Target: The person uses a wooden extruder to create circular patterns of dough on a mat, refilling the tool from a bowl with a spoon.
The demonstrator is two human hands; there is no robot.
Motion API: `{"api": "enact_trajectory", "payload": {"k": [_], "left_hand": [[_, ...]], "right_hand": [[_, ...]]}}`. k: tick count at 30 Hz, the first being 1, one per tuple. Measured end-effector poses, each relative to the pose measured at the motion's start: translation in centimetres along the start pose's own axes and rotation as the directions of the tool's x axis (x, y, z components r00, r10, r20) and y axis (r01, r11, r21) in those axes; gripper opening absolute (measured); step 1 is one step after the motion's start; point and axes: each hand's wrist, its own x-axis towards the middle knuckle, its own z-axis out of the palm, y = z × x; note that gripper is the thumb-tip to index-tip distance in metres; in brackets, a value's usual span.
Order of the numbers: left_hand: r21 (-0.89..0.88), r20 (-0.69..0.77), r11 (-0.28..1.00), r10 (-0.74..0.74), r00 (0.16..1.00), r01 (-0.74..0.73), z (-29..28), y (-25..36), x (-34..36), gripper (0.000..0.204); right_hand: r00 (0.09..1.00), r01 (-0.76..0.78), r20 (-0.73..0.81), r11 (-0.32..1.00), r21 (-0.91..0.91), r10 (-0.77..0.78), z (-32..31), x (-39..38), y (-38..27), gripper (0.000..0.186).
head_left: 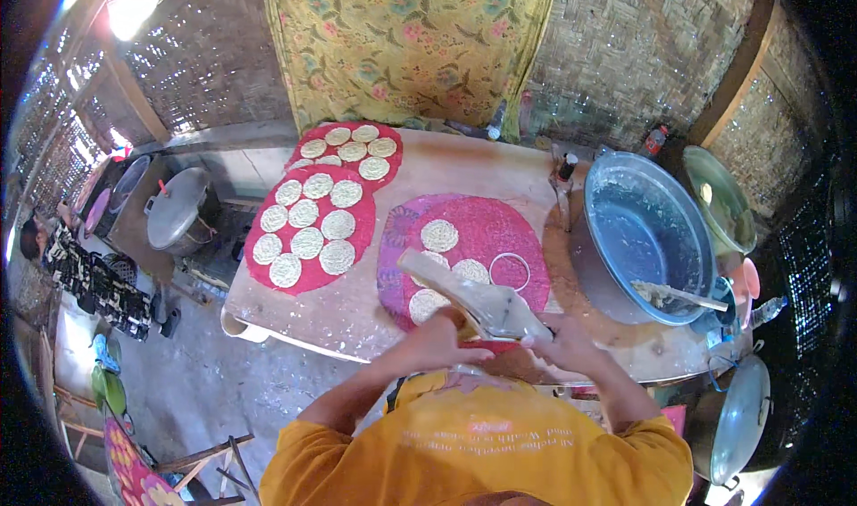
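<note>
My left hand (439,340) is closed around a pale, flat wooden paddle (430,272), its thumb pointing right. My right hand (564,342) grips the dark handle of a flat blade (534,327), which lies against the paddle; whitish paste smears both. Below them is a round pink and purple cloth (527,225) bearing several flat white dough discs (439,235), some partly hidden by the paddle. A thin white ring (509,272) lies on the cloth's right side.
Two pink cloths with more discs (303,212) lie left on the wooden table (446,162). A large blue basin (638,229) with a paste-covered stick (683,296) stands right, beside a bottle (564,169). A lidded pot (178,207) is far left, another person (89,265) nearby.
</note>
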Motion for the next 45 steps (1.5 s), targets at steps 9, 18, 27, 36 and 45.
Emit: {"api": "enact_trajectory", "payload": {"k": [9, 18, 27, 36, 45], "left_hand": [[-0.446, 0.500, 0.882, 0.105, 0.859, 0.152, 4.2, 9.4, 5.3, 0.034], [-0.390, 0.815, 0.761, 0.023, 0.580, 0.518, 3.7, 18.3, 12.5, 0.015], [-0.758, 0.280, 0.633, 0.534, 0.798, -0.157, 2.7, 17.3, 17.7, 0.030], [-0.375, -0.545, 0.587, 0.486, 0.683, -0.717, 8.5, 24.0, 26.5, 0.032], [0.509, -0.510, 0.728, 0.684, 0.521, -0.458, 12.3, 18.8, 36.1, 0.026]], "right_hand": [[0.969, 0.230, -0.046, 0.952, -0.203, -0.244, -8.6, -1.7, 0.2, 0.049], [0.493, 0.835, 0.214, 0.390, -0.388, -0.843, -14.9, -7.6, -11.4, 0.061], [0.410, 0.511, -0.689, 0.776, -0.369, -0.598, -27.0, -10.8, -5.8, 0.022], [0.301, 0.944, -0.953, 0.131, 0.303, 0.037, -32.7, -5.7, 6.6, 0.033], [0.907, -0.108, 0.127, 0.515, -0.850, 0.400, -27.1, -8.4, 19.0, 0.034]]}}
